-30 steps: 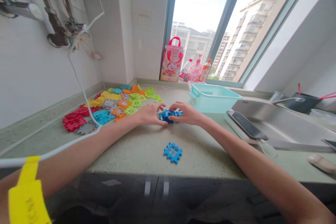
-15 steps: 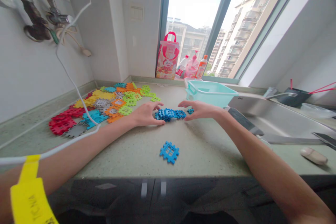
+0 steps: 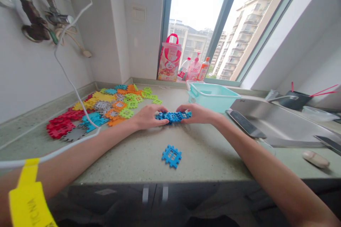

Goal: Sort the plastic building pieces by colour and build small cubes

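Note:
Several blue interlocking plastic tiles [image 3: 174, 116] are bunched together on the counter between my hands. My left hand [image 3: 150, 116] grips the left end of the bunch, thumb in front and fingers behind. From the other side, my right hand [image 3: 195, 113] closes around the right end. My fingers and palms hide parts of the tiles. Nearer the counter's front edge lies a single blue tile [image 3: 172, 156] with a window-like grid, flat and apart from both hands.
A spread of coloured tiles [image 3: 101, 105] covers the counter at left. Behind my right hand stands a mint plastic basin [image 3: 214, 94]. A phone [image 3: 246, 124] rests by the steel sink [image 3: 287, 124]. A white cable [image 3: 77, 94] hangs across my left arm.
My right hand has moved left and closed on the right end of the blue tiles. The gap between my hands has narrowed, and the small separate tile there has joined the bunch.

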